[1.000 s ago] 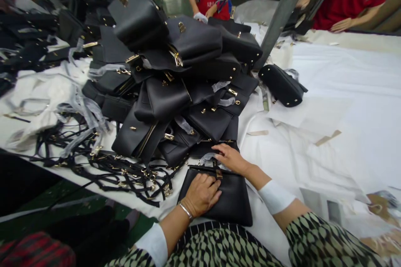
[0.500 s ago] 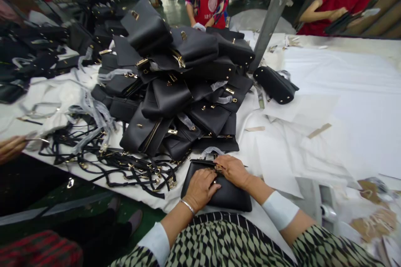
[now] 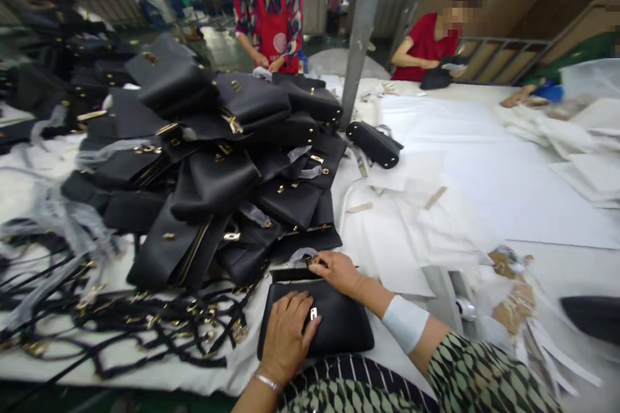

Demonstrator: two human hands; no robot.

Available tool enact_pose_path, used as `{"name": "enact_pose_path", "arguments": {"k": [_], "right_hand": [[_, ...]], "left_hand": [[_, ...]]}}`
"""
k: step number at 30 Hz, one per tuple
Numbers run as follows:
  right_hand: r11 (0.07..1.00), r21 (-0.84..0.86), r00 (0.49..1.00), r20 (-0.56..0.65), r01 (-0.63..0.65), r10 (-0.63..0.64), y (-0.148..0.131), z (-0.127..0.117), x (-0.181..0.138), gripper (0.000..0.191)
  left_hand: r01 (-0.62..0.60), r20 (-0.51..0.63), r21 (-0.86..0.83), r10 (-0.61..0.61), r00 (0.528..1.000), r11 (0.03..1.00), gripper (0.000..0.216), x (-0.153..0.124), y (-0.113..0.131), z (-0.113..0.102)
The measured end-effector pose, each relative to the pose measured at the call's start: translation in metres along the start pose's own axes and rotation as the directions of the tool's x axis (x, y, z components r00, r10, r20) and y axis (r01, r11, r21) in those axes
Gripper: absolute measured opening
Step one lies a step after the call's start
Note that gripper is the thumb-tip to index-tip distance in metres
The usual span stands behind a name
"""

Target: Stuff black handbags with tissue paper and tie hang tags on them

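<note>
Left hand [image 3: 287,334], thumb apart, lay flat on a black handbag [image 3: 345,321]; right hand [image 3: 340,273] pinched its gold flap clasp [image 3: 312,261] beside the plastic-wrapped handle [image 3: 300,253].

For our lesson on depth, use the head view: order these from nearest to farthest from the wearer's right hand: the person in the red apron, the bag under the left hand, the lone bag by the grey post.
1. Bag under the left hand: at the right hand.
2. Lone bag: ahead, near the grey post.
3. Person in the red apron: farther ahead, past both bags.
</note>
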State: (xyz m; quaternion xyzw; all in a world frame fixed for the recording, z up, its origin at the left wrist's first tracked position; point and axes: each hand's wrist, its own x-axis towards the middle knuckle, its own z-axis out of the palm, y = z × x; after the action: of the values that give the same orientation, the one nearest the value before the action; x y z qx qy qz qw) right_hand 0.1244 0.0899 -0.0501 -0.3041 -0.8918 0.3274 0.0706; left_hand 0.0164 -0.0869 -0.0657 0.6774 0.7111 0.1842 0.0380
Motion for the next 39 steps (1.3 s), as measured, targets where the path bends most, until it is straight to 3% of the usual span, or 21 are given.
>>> {"name": "enact_pose_path", "arguments": {"k": [3, 6, 10, 14, 16, 19, 21, 25, 28, 30, 32, 34, 36, 39], "right_hand": [[1.0, 0.009, 1.0, 0.009, 0.014, -0.014, 0.013, -0.016, -0.003, 0.024], [0.989, -0.051, 0.989, -0.06, -0.141, 0.137, 0.045, -0.042, -0.019, 0.03], [0.876, -0.135, 0.882, -0.172, -0.463, 0.439, 0.093, -0.072, -0.05, 0.045], [0.772, -0.196, 0.796, -0.162, -0.605, 0.583, 0.11, -0.062, -0.066, 0.081], [0.742, -0.207, 0.77, -0.156, -0.638, 0.618, 0.11, -0.05, -0.067, 0.075], [0.729, -0.187, 0.752, -0.156, -0.659, 0.64, 0.11, -0.045, -0.067, 0.04], [0.749, -0.153, 0.764, -0.152, -0.645, 0.627, 0.113, -0.056, -0.068, 0.026], [0.856, -0.071, 0.854, -0.151, -0.512, 0.498, 0.103, -0.094, -0.077, 0.035], [0.957, 0.054, 0.91, -0.297, -0.286, 0.289, 0.065, -0.113, -0.094, 0.04], [0.997, 0.077, 0.9, -0.432, -0.023, 0.054, 0.031, -0.117, -0.108, 0.039], [0.969, -0.028, 0.881, -0.411, 0.245, -0.234, 0.0, -0.113, -0.12, 0.044], [0.883, -0.128, 0.856, -0.216, 0.451, -0.469, -0.022, -0.099, -0.124, 0.053], [0.819, -0.128, 0.827, 0.017, 0.559, -0.562, -0.031, -0.077, -0.12, 0.056], [0.828, -0.06, 0.816, 0.222, 0.558, -0.534, -0.029, -0.038, -0.107, 0.051]], "left_hand": [[-0.076, -0.021, 0.161, 0.081, 0.997, 0.984, 0.042, 0.006, -0.013, 0.014], [-0.119, -0.009, 0.226, 0.124, 0.992, 0.967, 0.048, 0.014, -0.021, 0.024], [-0.121, 0.069, 0.23, 0.107, 0.992, 0.966, 0.049, 0.018, -0.021, 0.026], [-0.117, 0.131, 0.237, 0.087, 0.987, 0.964, 0.052, 0.022, -0.019, 0.024], [-0.109, 0.148, 0.24, 0.075, 0.986, 0.965, 0.053, 0.023, -0.018, 0.024], [-0.1, 0.164, 0.24, 0.061, 0.985, 0.966, 0.054, 0.024, -0.017, 0.024], [-0.099, 0.165, 0.235, 0.06, 0.984, 0.967, 0.056, 0.023, -0.016, 0.023], [-0.106, 0.14, 0.158, 0.084, 0.987, 0.982, 0.061, 0.018, -0.014, 0.018], [-0.074, 0.11, -0.053, 0.08, 0.991, 0.996, 0.057, 0.01, -0.008, 0.004], [0.024, 0.104, -0.279, 0.006, 0.995, 0.96, 0.049, 0.004, -0.002, -0.01], [0.23, 0.164, -0.553, -0.166, 0.972, 0.801, 0.04, -0.001, 0.002, -0.026], [0.454, 0.291, -0.759, -0.381, 0.877, 0.466, 0.043, -0.005, 0.005, -0.041], [0.554, 0.411, -0.815, -0.505, 0.759, 0.17, 0.057, -0.009, 0.004, -0.053], [0.573, 0.515, -0.816, -0.544, 0.663, -0.074, 0.075, -0.013, -0.001, -0.065]]}}
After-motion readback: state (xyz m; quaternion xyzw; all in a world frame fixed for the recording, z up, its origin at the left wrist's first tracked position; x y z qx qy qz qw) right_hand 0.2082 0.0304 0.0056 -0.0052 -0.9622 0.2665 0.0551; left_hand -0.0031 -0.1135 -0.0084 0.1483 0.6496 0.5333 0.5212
